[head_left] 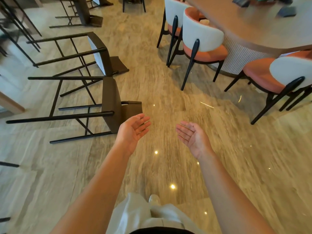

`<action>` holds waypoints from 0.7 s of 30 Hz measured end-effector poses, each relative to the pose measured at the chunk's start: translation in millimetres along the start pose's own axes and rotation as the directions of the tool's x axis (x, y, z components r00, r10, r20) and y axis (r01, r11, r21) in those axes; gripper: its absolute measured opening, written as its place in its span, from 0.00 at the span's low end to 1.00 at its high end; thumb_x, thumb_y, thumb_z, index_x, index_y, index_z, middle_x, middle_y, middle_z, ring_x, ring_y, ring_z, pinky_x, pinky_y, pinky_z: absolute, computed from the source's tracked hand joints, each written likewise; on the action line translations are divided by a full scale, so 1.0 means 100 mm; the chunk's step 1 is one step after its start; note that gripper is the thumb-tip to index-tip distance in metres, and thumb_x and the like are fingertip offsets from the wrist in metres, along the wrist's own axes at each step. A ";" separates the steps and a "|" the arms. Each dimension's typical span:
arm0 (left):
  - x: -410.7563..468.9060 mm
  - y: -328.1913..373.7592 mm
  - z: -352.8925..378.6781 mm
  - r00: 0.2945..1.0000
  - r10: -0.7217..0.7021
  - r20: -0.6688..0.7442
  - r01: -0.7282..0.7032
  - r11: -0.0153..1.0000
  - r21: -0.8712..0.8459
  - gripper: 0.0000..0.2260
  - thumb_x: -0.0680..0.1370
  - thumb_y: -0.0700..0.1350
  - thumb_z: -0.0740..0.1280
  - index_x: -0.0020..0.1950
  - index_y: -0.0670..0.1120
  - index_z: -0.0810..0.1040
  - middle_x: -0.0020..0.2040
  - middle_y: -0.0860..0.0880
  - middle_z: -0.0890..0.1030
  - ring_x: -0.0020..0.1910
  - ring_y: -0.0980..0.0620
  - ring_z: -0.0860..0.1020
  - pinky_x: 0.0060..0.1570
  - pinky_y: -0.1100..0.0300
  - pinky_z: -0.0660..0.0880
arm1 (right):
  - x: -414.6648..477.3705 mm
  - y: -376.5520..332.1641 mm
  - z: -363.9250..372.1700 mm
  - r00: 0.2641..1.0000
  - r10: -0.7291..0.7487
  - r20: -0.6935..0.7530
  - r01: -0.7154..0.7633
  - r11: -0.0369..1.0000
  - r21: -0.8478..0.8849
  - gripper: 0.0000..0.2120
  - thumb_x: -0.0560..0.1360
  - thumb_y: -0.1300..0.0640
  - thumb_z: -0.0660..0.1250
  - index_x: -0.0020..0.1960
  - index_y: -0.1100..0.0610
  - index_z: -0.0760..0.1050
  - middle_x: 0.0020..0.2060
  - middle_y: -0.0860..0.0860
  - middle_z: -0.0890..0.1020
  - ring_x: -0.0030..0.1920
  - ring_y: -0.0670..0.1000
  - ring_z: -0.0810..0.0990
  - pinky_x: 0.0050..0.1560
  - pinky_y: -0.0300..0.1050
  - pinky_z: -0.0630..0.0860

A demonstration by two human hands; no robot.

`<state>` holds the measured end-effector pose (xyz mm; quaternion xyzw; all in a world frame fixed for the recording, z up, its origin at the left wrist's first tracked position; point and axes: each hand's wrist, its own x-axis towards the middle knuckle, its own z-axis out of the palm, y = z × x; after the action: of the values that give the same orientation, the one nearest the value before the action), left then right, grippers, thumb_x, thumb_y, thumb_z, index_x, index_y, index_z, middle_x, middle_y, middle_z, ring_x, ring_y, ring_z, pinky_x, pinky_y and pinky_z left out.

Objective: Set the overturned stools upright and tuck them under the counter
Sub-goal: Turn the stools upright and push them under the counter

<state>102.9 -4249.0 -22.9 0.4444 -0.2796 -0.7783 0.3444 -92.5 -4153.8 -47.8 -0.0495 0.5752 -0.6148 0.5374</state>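
Stools (108, 98) lie toppled (legs leftward); both hands (133, 130) (192, 135) open, empty, over bare floor (168, 92)

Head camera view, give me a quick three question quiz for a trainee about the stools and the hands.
1. True or false: the nearer overturned stool lies on its side on the floor.
2. How many overturned stools lie ahead on the left? A) one B) two C) four
3. What do the left hand and right hand hold?

Key: 1 true. 2 B, counting the farther overturned stool. 3 nothing; both are open, palms up.
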 end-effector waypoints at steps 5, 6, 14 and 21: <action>0.35 0.15 0.04 1.000 0.007 -0.023 -0.007 1.000 -0.029 0.14 0.81 0.43 0.59 0.66 0.42 0.73 0.58 0.43 0.82 0.58 0.45 0.80 0.62 0.48 0.74 | 0.39 -0.13 0.15 1.000 0.021 0.007 -0.021 1.000 -0.017 0.14 0.80 0.54 0.57 0.56 0.59 0.79 0.51 0.57 0.85 0.55 0.54 0.82 0.59 0.49 0.76; 0.44 0.18 0.04 1.000 0.000 -0.022 0.000 1.000 -0.030 0.15 0.81 0.43 0.59 0.66 0.42 0.72 0.58 0.43 0.82 0.58 0.44 0.80 0.63 0.48 0.73 | 0.48 -0.16 0.19 1.000 0.022 0.006 -0.022 1.000 -0.017 0.14 0.80 0.54 0.57 0.55 0.59 0.79 0.51 0.57 0.85 0.56 0.54 0.82 0.60 0.50 0.76; 1.29 0.66 0.04 1.000 -0.029 -0.010 0.030 0.999 0.018 0.16 0.82 0.43 0.58 0.67 0.41 0.72 0.58 0.43 0.82 0.58 0.45 0.80 0.63 0.48 0.73 | 1.20 -0.46 0.64 1.000 0.020 -0.004 -0.020 1.000 0.003 0.15 0.80 0.54 0.57 0.57 0.59 0.79 0.52 0.58 0.85 0.55 0.54 0.83 0.59 0.50 0.77; 2.06 1.22 0.09 0.999 -0.039 0.020 0.039 0.998 0.040 0.15 0.82 0.43 0.58 0.66 0.41 0.73 0.59 0.42 0.81 0.59 0.44 0.80 0.64 0.47 0.73 | 1.88 -0.82 1.15 1.000 -0.005 -0.027 0.006 0.999 0.034 0.16 0.80 0.54 0.57 0.57 0.60 0.79 0.53 0.59 0.84 0.56 0.55 0.82 0.58 0.49 0.77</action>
<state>53.9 -4482.9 -31.2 0.4484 -0.2896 -0.7838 0.3175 -142.6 -4384.1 -51.7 -0.0334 0.5717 -0.6265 0.5287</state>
